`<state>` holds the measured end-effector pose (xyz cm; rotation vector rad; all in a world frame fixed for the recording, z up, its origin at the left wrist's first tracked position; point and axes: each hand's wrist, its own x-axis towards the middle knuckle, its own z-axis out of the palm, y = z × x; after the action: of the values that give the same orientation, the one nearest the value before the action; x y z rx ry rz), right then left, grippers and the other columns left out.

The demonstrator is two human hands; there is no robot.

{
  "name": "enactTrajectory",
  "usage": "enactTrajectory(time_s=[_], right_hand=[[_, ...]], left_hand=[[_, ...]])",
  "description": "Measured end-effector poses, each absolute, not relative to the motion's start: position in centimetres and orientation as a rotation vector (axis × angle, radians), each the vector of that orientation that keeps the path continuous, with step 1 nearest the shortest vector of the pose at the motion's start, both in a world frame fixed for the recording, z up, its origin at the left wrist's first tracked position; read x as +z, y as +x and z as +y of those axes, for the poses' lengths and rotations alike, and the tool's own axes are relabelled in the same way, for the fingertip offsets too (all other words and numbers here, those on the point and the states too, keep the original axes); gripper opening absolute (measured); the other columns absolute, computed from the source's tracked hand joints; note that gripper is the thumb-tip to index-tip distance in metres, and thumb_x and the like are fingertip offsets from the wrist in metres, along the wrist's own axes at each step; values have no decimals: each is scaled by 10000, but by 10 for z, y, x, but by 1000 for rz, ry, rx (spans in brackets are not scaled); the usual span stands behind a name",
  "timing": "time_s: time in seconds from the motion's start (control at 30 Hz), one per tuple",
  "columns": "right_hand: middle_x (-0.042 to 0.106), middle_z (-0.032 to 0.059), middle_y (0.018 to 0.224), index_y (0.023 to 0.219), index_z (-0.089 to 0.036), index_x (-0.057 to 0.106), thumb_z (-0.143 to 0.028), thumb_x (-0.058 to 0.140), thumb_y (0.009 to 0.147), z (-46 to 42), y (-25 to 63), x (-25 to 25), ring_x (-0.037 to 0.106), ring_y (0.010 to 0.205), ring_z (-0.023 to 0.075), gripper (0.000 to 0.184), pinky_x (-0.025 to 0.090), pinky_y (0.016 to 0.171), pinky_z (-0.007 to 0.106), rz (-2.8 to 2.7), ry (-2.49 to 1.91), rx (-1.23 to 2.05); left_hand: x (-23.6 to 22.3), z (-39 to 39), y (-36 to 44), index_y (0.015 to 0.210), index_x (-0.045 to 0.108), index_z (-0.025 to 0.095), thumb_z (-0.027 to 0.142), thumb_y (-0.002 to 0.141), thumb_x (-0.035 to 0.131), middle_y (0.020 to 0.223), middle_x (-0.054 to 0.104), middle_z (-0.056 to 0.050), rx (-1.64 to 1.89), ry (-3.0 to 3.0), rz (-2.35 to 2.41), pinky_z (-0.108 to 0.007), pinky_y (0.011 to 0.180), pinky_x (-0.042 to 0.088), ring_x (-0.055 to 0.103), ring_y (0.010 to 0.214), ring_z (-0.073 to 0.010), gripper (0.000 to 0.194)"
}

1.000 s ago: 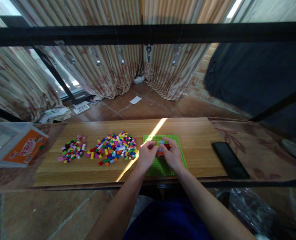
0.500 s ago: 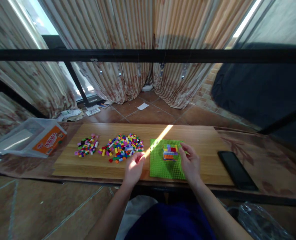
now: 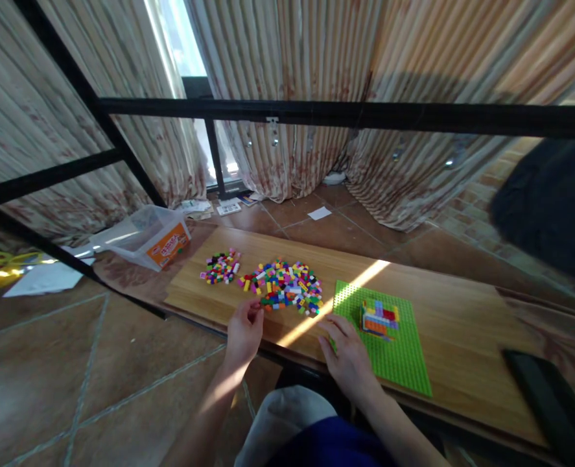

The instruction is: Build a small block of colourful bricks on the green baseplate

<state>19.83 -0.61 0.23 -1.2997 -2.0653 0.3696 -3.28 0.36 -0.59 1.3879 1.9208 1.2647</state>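
Note:
My left hand (image 3: 245, 331) is at the front edge of the large pile of small toy bricks (image 3: 292, 282), thumb and fingertips drawn together. Whatever sits between them, if anything, is too small to make out. My right hand (image 3: 349, 355) hovers by the left edge of the green baseplate (image 3: 404, 363), its fingers apart and no brick visible in them. On the baseplate stands a small block of joined bricks (image 3: 378, 319) in orange, red, yellow, blue and lilac. A smaller pile of bricks (image 3: 222, 267), with many pink ones, lies farther left.
The wooden board (image 3: 452, 324) lies on a cloth-covered table. A clear plastic box (image 3: 146, 237) with an orange label stands at its left end. A dark flat phone-like slab (image 3: 550, 395) lies on the right. A black metal bar (image 3: 316, 111) crosses beyond the table.
The view has turned left. My right hand has left the brick block's right side and moved left past it. My left hand has shifted left along the pile's front edge.

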Motion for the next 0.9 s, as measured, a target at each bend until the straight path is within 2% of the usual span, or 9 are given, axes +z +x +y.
enactTrajectory(time_s=[0.23,0.43,0.63,0.9], right_hand=[[598,118,1098,1043,-174,631,-141,472,860,12,185,-11,545,1048,252,245,466,936,432,-2188,-1414,262],[592,112,1164,1075,-170,631,-167,472,872,21,169,-11,552,1052,235,257,473,927,395,-2187,-1335,323],[619,95,1048,972,-180,662,-182,466,881,52,154,-7,564,984,211,215,465,902,372,-2064,-1217,327],[599,113,1056,1058,-202,680,-234,563,830,107,130,3,504,1014,264,258,422,901,378,-2275,-1482,326]], left_hand=[[-14,4,-31,1011,606,186,196,816,539,900,671,-48,1100,1646,2009,-275,717,497,638,787,-162,206],[-12,4,-23,1038,594,206,188,820,553,913,676,-34,1021,1702,2016,-257,688,479,635,766,-154,222],[-16,2,-24,1078,584,227,166,819,553,957,668,-29,1000,1773,1986,-265,704,486,631,790,-157,268],[-15,6,-26,1069,594,234,177,847,532,1040,646,-41,1003,1797,1963,-290,773,501,631,911,-180,238]])
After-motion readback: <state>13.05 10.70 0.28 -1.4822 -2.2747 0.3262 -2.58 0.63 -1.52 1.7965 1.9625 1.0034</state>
